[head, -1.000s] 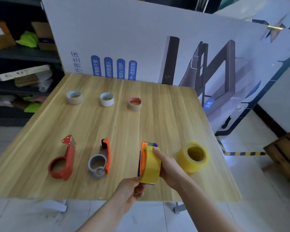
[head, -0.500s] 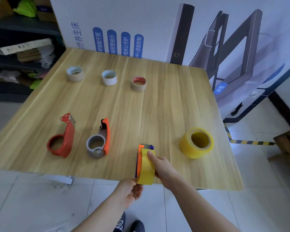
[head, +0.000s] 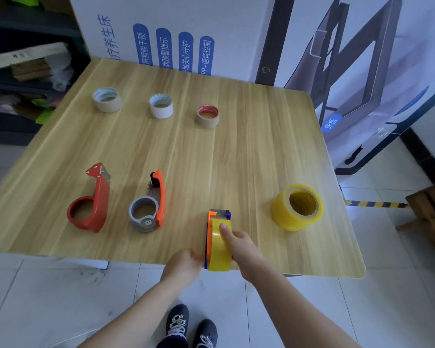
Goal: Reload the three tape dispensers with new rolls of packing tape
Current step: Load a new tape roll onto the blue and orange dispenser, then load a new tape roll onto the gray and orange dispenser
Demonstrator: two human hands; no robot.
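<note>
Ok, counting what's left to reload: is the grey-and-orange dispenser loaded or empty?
Empty: the grey-and-orange dispenser lies flat on the table, its grey hub bare, no roll on it.

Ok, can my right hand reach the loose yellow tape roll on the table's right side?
Probably yes: only bare table lies between the right hand and the loose roll. But it grips the mounted roll on the orange dispenser, so it must let go first.

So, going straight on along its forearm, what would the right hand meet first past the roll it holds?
Probably the grey-and-orange dispenser: the right hand, gripping the yellow roll, aims up-left toward its tip. Depth is unclear.
</note>
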